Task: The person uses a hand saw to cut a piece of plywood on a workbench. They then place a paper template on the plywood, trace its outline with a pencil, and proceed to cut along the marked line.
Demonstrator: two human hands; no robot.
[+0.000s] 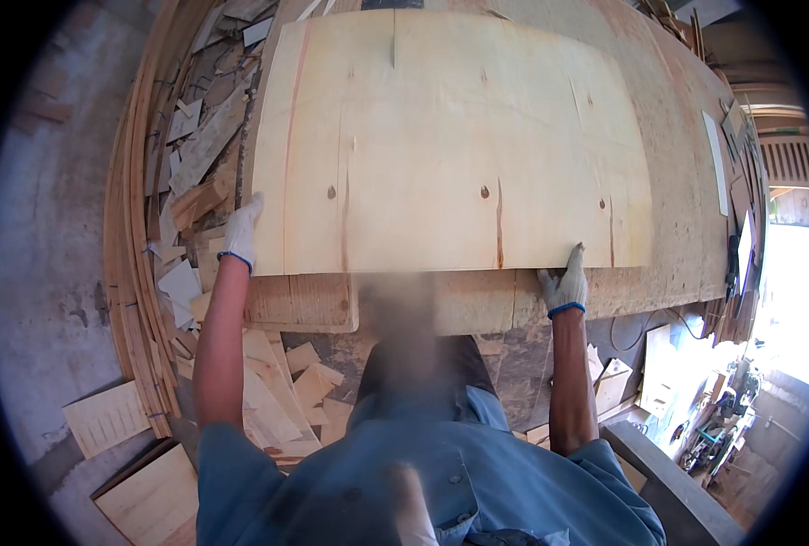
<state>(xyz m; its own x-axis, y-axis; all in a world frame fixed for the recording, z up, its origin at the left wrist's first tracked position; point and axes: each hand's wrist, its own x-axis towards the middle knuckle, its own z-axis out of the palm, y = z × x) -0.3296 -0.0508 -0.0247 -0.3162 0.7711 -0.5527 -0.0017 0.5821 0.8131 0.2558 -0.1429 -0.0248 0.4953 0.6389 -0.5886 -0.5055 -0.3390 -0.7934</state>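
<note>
A large pale plywood sheet (pixel 422 150) with knots and dark streaks lies over a wooden workbench (pixel 691 200). Its near edge runs across in front of my body. My left hand (pixel 243 230), in a white glove with a blue cuff, holds the sheet's left edge close to the near corner. Farther right, my right hand (pixel 565 282), gloved the same way, grips the near edge, with part of the hand over the top face and the rest at the edge. The fingers beneath the sheet are hidden.
Wood offcuts (pixel 190 191) are heaped left of the bench, beside long bundled strips (pixel 130 227). More scraps (pixel 318 382) lie on the floor near my legs. Thin boards (pixel 739 200) lean at the bench's right side. A grey ledge (pixel 668 482) stands at lower right.
</note>
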